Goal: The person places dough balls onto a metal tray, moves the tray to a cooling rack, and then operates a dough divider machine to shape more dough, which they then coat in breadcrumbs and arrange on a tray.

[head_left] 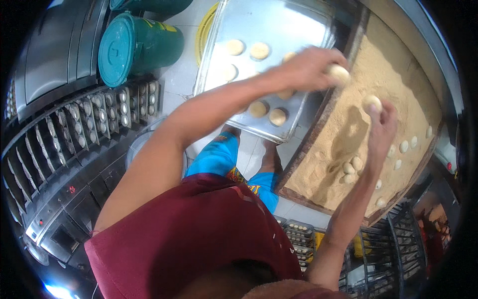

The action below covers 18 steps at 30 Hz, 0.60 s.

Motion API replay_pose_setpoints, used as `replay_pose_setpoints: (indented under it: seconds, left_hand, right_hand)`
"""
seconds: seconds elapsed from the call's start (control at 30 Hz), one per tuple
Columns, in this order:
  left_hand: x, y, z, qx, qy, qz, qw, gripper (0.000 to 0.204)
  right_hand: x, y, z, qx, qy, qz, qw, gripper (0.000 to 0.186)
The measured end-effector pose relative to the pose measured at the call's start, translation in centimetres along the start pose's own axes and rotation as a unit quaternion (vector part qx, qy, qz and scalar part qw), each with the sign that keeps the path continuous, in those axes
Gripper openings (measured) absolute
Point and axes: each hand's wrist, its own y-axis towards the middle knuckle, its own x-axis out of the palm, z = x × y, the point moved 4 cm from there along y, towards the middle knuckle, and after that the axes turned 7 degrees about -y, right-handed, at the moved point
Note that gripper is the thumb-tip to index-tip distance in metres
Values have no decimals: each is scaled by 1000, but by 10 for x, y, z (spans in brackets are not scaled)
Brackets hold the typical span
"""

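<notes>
1. While the left hand (314, 69) gripped one dough round (339, 75) near the metal tray's (284, 25) edge, a slack hold could have dropped it.
2. As the right hand (382, 123) pinched a second dough round (371, 103) above the crumb bed (323, 162), overtight pressure could have dented it.

A teal lidded bin (144, 49) stands on pale floor tiles (173, 82) near a steel cabinet (54, 57); bright light (59, 291) glares lower left.

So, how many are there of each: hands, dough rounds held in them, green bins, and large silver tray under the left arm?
Left hand and right hand: 2
Held dough rounds: 2
Green bins, one cut off: 2
Large silver tray: 1
Total: 7
</notes>
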Motion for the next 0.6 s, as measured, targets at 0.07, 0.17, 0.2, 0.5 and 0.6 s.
replay_pose_setpoints:
  seconds: [0.07,0.17,0.2,0.5,0.6]
  left_hand:
    - [-62,-18,-56,-52,62,54,995,37]
    - [-145,-38,-115,-172,159,106,966,42]
    - [-164,-41,-133,-206,163,94,960,42]
    - [-197,-44,-180,-59,201,71,975,36]
    - [-184,-58,-178,27,261,103,960,43]
  right_hand:
    - [56,6,-47,-59,-23,-55,996,36]
    - [153,33,-89,-133,-9,-143,981,39]
    - [181,41,-103,-165,-41,-142,975,40]
    - [291,77,-125,-341,-220,-40,913,42]
    - [298,50,-125,-400,-274,-31,874,55]
